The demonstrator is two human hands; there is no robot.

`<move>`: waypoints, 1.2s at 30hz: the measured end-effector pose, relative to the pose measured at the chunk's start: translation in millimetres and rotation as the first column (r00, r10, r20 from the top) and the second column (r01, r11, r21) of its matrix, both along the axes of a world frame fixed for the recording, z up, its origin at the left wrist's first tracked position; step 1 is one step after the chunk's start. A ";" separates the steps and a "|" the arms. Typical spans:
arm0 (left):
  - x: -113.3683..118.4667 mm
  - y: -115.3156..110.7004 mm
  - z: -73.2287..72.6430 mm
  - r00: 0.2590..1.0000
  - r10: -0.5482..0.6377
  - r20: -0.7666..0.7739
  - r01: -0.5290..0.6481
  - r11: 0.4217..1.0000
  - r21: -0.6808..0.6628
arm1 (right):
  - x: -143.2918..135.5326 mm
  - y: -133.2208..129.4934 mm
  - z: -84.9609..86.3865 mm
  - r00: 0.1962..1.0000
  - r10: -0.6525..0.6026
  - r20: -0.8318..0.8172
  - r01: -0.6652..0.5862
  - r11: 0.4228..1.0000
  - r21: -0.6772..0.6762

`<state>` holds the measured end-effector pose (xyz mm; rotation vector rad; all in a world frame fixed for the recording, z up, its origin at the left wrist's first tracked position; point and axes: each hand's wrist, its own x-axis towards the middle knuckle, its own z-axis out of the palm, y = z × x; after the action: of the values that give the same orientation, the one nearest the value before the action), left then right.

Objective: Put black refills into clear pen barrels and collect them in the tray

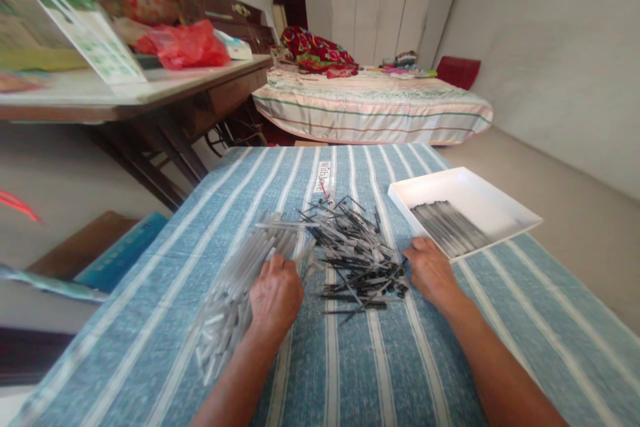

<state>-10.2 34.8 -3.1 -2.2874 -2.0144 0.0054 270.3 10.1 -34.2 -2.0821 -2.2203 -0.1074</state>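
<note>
Clear plastic tubes (225,307) lie in a long heap on the left of the striped cloth. My left hand (277,293) is at the heap's right edge, its fingers curled and closed on a clear tube whose pale end shows by the fingertips. To the right lies a loose pile of thin black sticks (350,247), some with clear or grey parts. At that pile's right edge, my right hand (433,271) has its fingers pinched together at a black stick. Both hands' fingertips are partly hidden. Just beyond my right hand, a white tray (493,203) contains a row of dark, clear-cased sticks (450,227).
A blue-and-white striped tablecloth (370,373) covers the table. Off to the left stands a desk (200,83) with a red plastic bag (187,47). Under it is a blue box (123,253). A bed (370,103) stands beyond the table's far edge.
</note>
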 end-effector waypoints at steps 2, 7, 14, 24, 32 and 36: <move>0.7 0.1 0.0 1.000 0.001 -0.003 -0.001 1.000 -0.004 | 1.2 0.4 2.4 1.000 0.020 0.014 -0.020 1.000 -0.020; 0.9 0.2 -1.6 0.998 -0.039 -0.052 0.039 0.999 -0.011 | 3.5 1.6 3.2 0.998 0.064 0.009 -0.064 0.997 -0.036; -0.4 0.2 -2.3 0.999 -0.031 0.009 0.030 0.999 0.019 | 10.7 -4.6 5.4 0.996 0.058 -0.066 -0.054 0.997 0.060; -0.7 -20.4 0.0 0.831 -0.142 0.538 0.193 0.980 -0.040 | -24.0 -9.3 15.2 0.051 0.132 -0.990 0.157 0.978 0.139; 12.0 -34.5 -0.5 0.726 -0.211 0.655 0.323 0.945 -0.054 | -44.0 -10.7 28.1 -0.403 0.153 -0.902 0.159 0.983 0.096; 13.1 -35.5 -0.8 0.711 -0.219 0.668 0.358 0.930 -0.077 | -43.8 -9.9 28.5 -0.428 0.169 -0.888 0.183 0.978 0.099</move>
<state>2.9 -0.7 -3.9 -3.0337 -1.9206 -0.7548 226.5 0.2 -5.7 -0.8598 -0.7401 1.0697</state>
